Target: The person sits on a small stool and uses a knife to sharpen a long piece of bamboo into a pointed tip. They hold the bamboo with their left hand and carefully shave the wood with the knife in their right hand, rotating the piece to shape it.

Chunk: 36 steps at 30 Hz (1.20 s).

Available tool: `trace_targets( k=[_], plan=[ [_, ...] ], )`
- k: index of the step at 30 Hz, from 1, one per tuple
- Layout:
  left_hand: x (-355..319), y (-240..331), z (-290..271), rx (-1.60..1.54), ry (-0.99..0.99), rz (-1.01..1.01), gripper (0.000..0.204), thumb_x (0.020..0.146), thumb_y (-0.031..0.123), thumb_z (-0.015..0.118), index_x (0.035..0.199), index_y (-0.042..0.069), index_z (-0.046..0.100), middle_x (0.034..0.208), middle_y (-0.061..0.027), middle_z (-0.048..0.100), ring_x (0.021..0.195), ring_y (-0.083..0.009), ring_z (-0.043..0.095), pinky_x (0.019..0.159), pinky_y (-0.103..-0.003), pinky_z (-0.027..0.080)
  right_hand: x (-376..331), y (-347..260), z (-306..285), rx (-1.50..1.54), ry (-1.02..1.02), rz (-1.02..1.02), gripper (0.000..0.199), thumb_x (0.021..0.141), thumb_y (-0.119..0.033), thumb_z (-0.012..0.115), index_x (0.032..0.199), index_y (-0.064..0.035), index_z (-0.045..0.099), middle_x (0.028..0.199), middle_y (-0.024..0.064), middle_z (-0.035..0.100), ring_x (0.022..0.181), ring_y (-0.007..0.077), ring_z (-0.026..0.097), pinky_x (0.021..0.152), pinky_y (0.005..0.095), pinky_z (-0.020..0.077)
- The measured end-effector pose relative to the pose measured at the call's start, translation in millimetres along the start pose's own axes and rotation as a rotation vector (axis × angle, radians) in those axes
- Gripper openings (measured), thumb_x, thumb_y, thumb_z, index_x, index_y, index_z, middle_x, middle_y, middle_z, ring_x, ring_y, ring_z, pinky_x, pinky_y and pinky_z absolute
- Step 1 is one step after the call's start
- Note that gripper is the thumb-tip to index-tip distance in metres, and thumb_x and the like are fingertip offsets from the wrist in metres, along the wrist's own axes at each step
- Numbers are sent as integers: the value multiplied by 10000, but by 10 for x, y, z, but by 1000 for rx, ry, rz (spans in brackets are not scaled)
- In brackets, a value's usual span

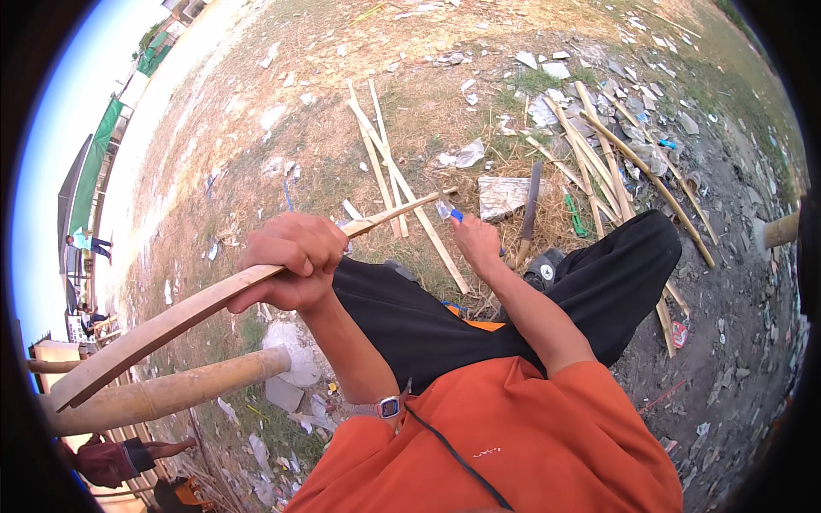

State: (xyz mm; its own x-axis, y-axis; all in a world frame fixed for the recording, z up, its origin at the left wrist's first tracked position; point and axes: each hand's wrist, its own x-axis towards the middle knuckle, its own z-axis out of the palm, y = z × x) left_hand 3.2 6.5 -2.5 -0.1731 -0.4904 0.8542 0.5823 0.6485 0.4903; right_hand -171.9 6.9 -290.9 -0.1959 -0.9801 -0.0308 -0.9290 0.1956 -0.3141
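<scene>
The left hand hides a middle stretch of the pale wooden strip, its fingers clamped around it. The strip, smooth and flat-sided, slants above the ground, broad at the near left and slender at the far end. The right hand has its fingers closed on a knife, covering most of the blue handle; whether its short blade touches the strip, I cannot tell. Toward the ground's right edge lie split poles, some cut off from sight by the black cloth trousers. A long dark blade lies beside a rough whitish block.
</scene>
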Motion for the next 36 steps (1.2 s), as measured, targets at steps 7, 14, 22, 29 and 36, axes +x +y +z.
trace_targets(
  k=[7,14,22,29,36],
  plan=[
    [0,-50,125,43,-62,68,675,884,652,308,643,34,436,430,-32,407,306,-142,389,304,-288,395,407,807,-481,86,-130,286,627,932,-528,381,860,22,674,805,188,672,808,371,657,697,448,514],
    [41,-31,129,39,-185,13,663,851,707,318,624,90,409,443,-5,380,310,-124,386,348,-300,424,-536,-391,-1806,1094,-293,-198,579,980,-425,336,681,38,512,547,184,475,527,306,481,547,416,368],
    [66,28,31,-17,-165,1,669,856,701,325,590,92,400,439,-12,395,298,-127,386,338,-296,423,-712,-617,-1608,776,-85,-90,447,962,-333,423,729,8,592,616,273,557,576,466,542,560,543,410],
    [111,-66,114,-44,-173,24,678,852,707,322,595,85,401,438,-19,395,297,-129,382,331,-296,410,-708,-504,-1223,830,-73,45,523,974,-371,359,756,32,610,649,284,554,634,468,546,610,531,401],
    [88,-92,98,-6,-173,19,676,850,710,317,613,83,405,434,-24,391,293,-136,373,325,-306,405,-662,-592,-1236,911,-106,54,596,978,-405,328,719,67,585,657,290,547,678,455,554,647,514,400]
  ],
)
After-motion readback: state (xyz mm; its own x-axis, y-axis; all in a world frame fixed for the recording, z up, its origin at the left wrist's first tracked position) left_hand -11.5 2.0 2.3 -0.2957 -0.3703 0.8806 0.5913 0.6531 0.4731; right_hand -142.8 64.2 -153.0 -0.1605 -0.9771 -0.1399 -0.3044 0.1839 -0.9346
